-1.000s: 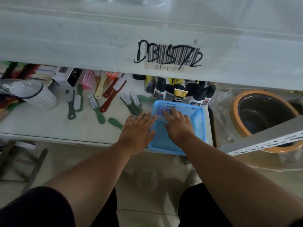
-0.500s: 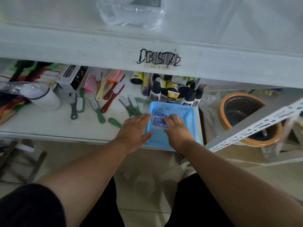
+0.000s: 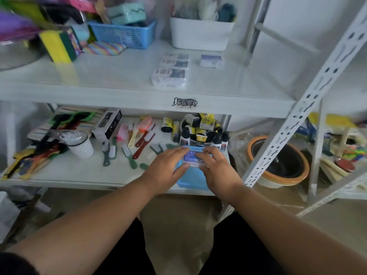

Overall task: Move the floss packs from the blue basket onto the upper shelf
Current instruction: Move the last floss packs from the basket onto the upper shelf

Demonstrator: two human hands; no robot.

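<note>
Upper shelf (image 3: 123, 76), frame top: four floss packs (image 3: 169, 76) lie right of centre. Lower shelf (image 3: 83, 171), mid-frame: blue basket (image 3: 191, 180) at front edge. Left hand (image 3: 165, 171) and right hand (image 3: 217, 171) over basket. Pack (image 3: 191, 157) between them, fingers (image 3: 204, 155) of both clamped on its sides.

The two hands hide most of the blue perforated plastic basket (image 3: 191, 178). Print on the clear floss pack (image 3: 190, 158) between them is unreadable. The top-left purple and pink clutter (image 3: 17, 22) is blurred and cropped.
</note>
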